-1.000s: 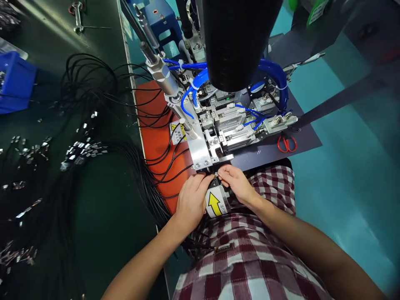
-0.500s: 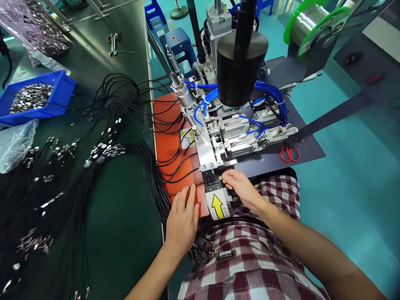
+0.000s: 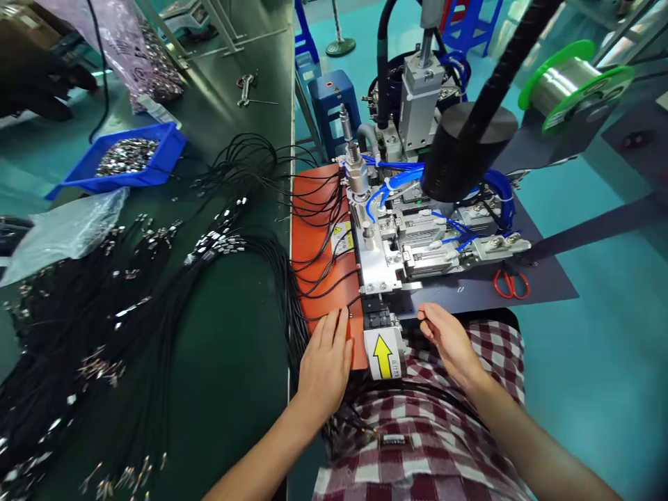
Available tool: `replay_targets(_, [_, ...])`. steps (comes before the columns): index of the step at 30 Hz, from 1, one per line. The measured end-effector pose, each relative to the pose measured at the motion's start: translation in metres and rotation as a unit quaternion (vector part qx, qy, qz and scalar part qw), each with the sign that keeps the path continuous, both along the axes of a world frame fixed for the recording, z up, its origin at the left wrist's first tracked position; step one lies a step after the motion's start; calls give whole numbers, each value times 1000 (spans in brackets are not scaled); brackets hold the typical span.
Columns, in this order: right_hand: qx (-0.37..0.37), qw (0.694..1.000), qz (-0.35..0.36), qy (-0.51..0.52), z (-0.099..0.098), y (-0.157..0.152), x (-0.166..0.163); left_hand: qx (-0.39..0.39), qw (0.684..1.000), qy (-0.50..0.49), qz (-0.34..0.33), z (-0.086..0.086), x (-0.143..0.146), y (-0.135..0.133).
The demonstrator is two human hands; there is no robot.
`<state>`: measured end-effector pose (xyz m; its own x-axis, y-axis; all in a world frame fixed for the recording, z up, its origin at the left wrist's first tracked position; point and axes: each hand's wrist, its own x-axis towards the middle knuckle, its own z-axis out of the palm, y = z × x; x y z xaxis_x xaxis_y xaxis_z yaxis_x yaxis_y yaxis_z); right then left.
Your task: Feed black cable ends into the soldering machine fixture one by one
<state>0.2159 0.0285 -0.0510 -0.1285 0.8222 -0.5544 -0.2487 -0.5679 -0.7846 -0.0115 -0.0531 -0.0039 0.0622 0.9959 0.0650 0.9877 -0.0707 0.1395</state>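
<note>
My left hand [image 3: 326,362] lies flat on the orange mat [image 3: 326,240], fingers stretched out and close together. Just beyond its fingertips, a black cable [image 3: 353,302] runs into the edge of the metal machine [image 3: 376,264]. My right hand [image 3: 443,341] hangs to the right of the black feed track [image 3: 378,313], apart from it. Its fingers are curled inward with the tips pressed together; anything between them is hidden. Between my hands sits a white cover with a yellow arrow [image 3: 383,355].
Bundled black cables [image 3: 271,257] with metal ends cover much of the dark green bench [image 3: 224,362]. A blue bin [image 3: 172,149] of small metal parts stands at far left. Red-handled scissors [image 3: 511,284] lie on the grey plate, below a green-rimmed wire spool [image 3: 532,94]. A black cylinder overhangs the machine.
My right hand has let go of the cable end on the track and drawn back to the right. My left hand stays on the mat. The whole view has shifted rightward.
</note>
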Motion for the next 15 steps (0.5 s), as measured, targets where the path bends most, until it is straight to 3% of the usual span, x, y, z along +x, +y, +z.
replay_targets(4, [-1, 1000, 3, 7, 3, 1, 0, 1, 998, -62, 3, 4, -13, 49])
replay_targets(8, [26, 1000, -12, 6, 15, 3, 4, -15, 985, -160, -68, 26, -35, 83])
replay_targets(11, [52, 998, -16, -34, 32, -1, 15, -67, 968, -199, -139, 51, -51, 72])
replay_targets(15, [101, 990, 26, -95, 54, -10, 22, -166, 960, -36, -223, 73, -67, 37])
